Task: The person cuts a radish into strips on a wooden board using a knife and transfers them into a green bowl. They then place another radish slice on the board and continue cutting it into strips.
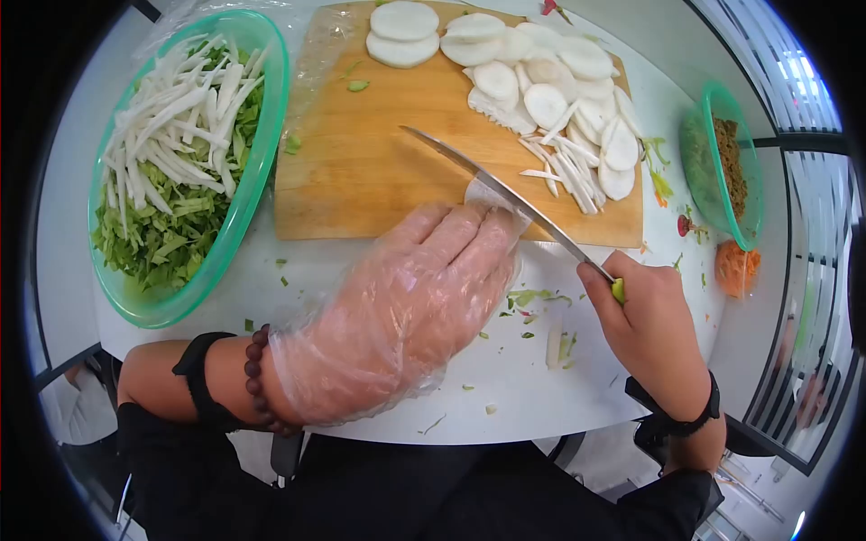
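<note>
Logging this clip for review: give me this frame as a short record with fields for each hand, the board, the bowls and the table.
left hand: left hand in a clear plastic glove, fingertips at the near edge of the cutting board, beside the blade
right hand: right hand bare, gripping a knife with a green handle, blade angled across the board
board: round white radish slices at the far side, thin radish strips at the right
left bowl: green bowl with shredded greens and white strips
right bowl: small green bowl, brownish contents
table: white table, scattered scraps
</note>
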Demonstrator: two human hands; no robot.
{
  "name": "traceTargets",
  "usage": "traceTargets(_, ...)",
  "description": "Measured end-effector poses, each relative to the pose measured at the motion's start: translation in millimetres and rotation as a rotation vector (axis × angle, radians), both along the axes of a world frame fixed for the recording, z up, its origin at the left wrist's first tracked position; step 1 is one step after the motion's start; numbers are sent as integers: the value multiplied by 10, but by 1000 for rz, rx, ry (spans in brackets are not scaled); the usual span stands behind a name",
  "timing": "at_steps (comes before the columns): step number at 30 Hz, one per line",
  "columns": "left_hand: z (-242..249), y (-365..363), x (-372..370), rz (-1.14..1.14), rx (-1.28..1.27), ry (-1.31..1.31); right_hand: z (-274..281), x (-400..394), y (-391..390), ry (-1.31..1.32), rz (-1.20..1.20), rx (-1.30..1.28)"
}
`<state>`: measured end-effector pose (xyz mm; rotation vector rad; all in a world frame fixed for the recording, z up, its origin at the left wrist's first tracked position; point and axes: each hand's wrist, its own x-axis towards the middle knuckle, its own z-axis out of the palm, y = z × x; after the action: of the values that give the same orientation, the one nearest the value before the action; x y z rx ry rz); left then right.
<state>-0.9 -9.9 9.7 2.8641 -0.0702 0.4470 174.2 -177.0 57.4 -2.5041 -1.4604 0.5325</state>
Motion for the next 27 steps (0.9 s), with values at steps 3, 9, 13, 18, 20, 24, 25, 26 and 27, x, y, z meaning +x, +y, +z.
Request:
traceTargets(3, -61, 12, 19, -13, -23, -50, -26, 3, -40, -45, 0, -35)
traceTargets(9, -40, -6, -26, -1, 85, -17, -15, -103, -95, -193, -1, -139)
traceTargets(13, -48, -47, -18, -1, 65, 0, -120, -92, -36, -258, 71, -92)
traceTargets(18, -66, -14, -10, -12, 64, -32, -16, -20, 170, -235, 29, -38)
traceTargets(20, -71, -20, -5, -2, 31, -34, 36, -55, 156, -151, -26, -54)
traceTargets(24, -125, -57, -15, 33, -4, -58, 70, -148, 107, -100, -47, -118)
traceTargets(25, -127, -62, -13, 34, -13, -59, 66, -145, 87, -98, -39, -122)
traceTargets(26, -124, -63, -11, 31, 9, -53, 55, -131, 64, -112, -22, -120)
traceTargets(27, -118, -60, -14, 27, 31, -47, 39, -116, 37, -126, -5, -118)
